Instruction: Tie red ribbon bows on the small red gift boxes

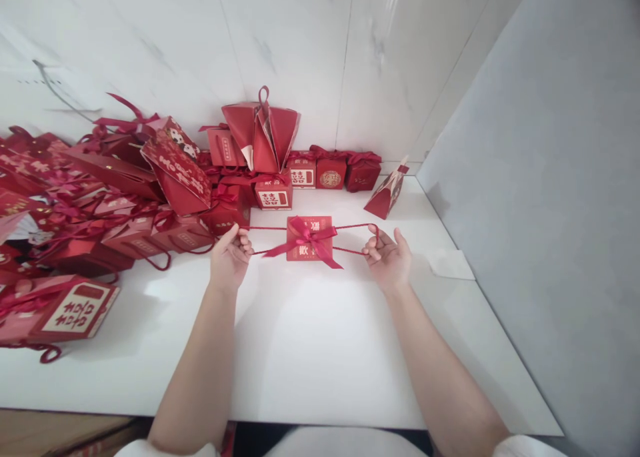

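Observation:
A small red gift box [300,250] with gold lettering sits on the white table [310,337], between my hands. A red ribbon bow [307,237] is tied on top of it. My left hand [230,253] pinches the ribbon's left loop, pulled out taut to the left. My right hand [387,255] pinches the right loop, stretched out to the right. Both hands hover just above the table, level with the box.
A heap of red gift bags and boxes [100,197] fills the left and back of the table. Tied boxes [330,170] line the back wall. A red folded bag [386,193] lies near the right corner. A grey wall [550,210] bounds the right side.

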`<state>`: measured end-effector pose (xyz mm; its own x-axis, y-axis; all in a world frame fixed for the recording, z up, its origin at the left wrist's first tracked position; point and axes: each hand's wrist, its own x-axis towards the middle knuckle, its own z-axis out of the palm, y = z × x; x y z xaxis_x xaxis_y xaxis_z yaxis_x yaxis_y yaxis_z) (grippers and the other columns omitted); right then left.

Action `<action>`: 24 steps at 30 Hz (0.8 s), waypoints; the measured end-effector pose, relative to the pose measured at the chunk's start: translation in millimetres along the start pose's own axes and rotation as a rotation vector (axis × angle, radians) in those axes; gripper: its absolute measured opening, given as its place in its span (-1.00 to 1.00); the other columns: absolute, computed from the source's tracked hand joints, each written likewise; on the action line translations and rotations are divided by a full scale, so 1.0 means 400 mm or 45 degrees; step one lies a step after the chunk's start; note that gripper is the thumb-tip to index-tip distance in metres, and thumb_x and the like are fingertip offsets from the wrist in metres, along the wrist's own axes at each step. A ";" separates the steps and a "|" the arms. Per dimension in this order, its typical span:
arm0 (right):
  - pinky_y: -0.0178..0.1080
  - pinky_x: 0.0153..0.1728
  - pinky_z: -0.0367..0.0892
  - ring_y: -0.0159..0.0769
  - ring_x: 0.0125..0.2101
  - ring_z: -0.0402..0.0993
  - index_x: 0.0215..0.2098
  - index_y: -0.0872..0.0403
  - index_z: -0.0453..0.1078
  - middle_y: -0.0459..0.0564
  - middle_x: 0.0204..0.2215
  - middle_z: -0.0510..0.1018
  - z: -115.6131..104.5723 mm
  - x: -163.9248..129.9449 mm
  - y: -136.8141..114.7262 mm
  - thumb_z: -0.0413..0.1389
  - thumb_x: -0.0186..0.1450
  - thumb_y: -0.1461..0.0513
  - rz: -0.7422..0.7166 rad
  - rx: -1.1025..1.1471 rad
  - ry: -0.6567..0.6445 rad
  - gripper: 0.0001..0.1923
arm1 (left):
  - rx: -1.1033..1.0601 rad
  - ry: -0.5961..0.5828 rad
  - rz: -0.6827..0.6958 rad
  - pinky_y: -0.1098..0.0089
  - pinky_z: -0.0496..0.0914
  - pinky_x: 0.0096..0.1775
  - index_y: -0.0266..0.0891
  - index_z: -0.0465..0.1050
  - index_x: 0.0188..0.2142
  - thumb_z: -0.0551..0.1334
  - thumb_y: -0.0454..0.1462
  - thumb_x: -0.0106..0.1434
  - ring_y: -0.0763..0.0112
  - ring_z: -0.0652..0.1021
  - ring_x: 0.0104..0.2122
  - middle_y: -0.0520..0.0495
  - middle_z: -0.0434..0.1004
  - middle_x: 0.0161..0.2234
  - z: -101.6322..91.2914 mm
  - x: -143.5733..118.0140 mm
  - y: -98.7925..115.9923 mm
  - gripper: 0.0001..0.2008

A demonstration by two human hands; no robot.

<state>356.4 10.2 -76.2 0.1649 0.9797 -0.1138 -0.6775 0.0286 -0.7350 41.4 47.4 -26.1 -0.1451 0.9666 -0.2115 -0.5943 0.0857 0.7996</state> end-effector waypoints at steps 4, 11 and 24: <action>-0.26 -0.39 0.40 -0.44 -0.63 0.25 -0.23 -0.03 0.53 -0.11 -0.44 0.58 -0.003 0.006 0.015 0.09 0.22 -0.06 0.032 -0.022 -0.011 -0.64 | 0.223 0.046 -0.014 0.59 0.29 -0.58 -0.32 0.42 -0.49 0.26 -0.23 0.14 0.62 0.37 -0.65 0.08 0.33 -0.63 -0.021 0.030 -0.014 -0.82; -0.26 -0.36 0.39 -0.38 -0.51 0.38 -0.11 -0.03 0.52 -0.06 -0.28 0.63 0.002 0.012 0.046 0.13 0.20 -0.07 0.162 -0.063 0.002 -0.59 | 0.714 -0.162 -0.207 0.54 0.24 -0.60 -0.35 0.54 -0.30 0.38 -0.13 0.06 0.47 0.46 -0.57 -0.10 0.50 -0.48 -0.035 0.016 -0.026 -0.68; -0.03 0.24 0.10 -0.14 0.17 0.28 0.04 -0.06 0.42 0.01 0.13 0.43 0.033 -0.029 0.099 0.03 0.33 -0.10 -0.258 -0.985 -0.142 -0.55 | 1.177 -0.622 0.332 0.01 -0.11 0.32 -0.21 0.31 0.17 0.59 -0.25 -0.38 -0.15 -0.04 0.36 -0.28 0.30 0.21 0.002 -0.016 -0.117 0.05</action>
<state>318.3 2.7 -95.4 0.1313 0.9854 0.1086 0.0526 0.1025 -0.9933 70.8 37.2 -61.8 0.2728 0.9557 0.1104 0.2671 -0.1854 0.9457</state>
